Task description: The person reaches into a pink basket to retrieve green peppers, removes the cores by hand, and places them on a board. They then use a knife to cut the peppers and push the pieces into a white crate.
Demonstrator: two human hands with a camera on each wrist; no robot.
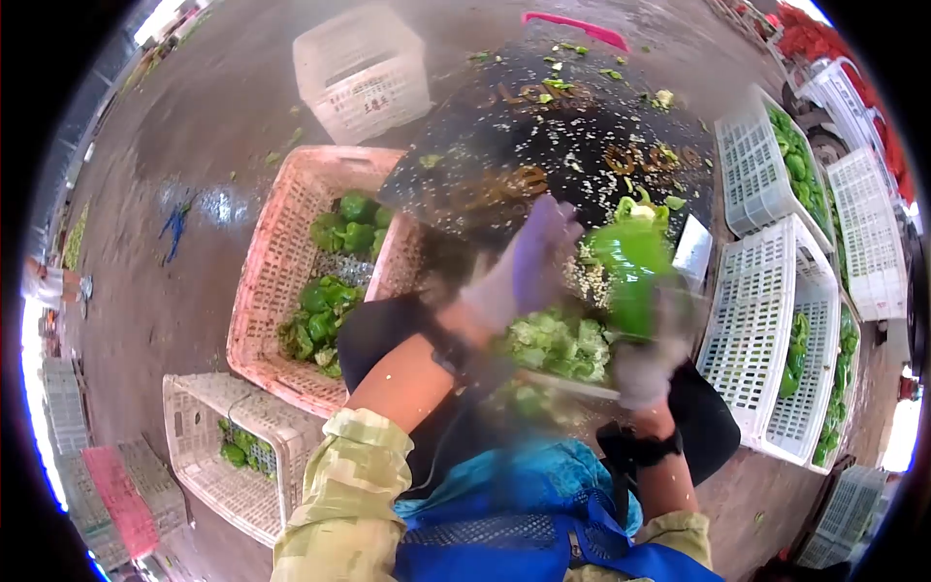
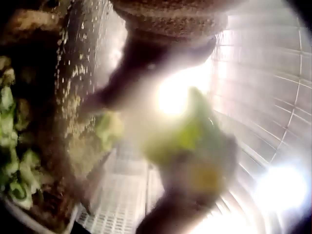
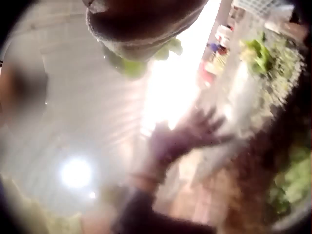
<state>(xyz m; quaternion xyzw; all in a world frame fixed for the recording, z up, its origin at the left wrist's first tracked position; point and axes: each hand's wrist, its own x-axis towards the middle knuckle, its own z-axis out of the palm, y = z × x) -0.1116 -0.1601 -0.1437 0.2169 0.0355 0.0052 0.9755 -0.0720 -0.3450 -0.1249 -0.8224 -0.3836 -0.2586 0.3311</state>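
Observation:
In the head view my right hand, in a pale glove, holds a large green bell pepper, blurred by motion. The left hand, in a purple and white glove, is close to the pepper's left with nothing in its grasp. Its fingers are spread in the right wrist view. Seeds and pepper scraps are scattered over the black tabletop. A cut pepper top lies just beyond the held pepper. Near the table's right edge is a flat metal blade. Pale green pepper cores fill a container below the hands.
To the left, a pinkish crate contains green peppers. A white crate tilts in front of it, and another white crate stands behind. White crates of peppers line the right side. A pink strip crosses the far table edge.

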